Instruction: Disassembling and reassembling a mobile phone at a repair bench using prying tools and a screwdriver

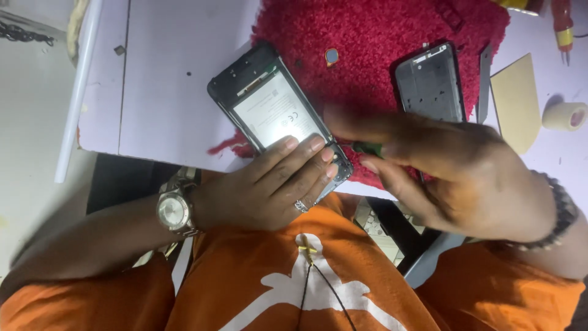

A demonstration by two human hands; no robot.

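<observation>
orange shirt: nearest the lens, fills the bottom of view; thin black cord hangs down its front.
left hand: fingers closed over the lower end of the opened phone, pressing it down; wristwatch on the wrist, ring on 1 finger.
right hand: fingers pinched shut on a green-handled tool, tip aimed at the phone's lower corner; tip itself hidden, can't tell if it touches. Bead bracelet on the wrist.
opened phone: back off, battery showing, lying tilted half on the red fuzzy mat, half on the white worktop.
handling: judged light, stiff, but fragile with internals exposed. Hold by the frame edges, stay off battery and board.
nearby: second phone frame on the mat, apart from both hands; tan card and tape roll at right.
</observation>
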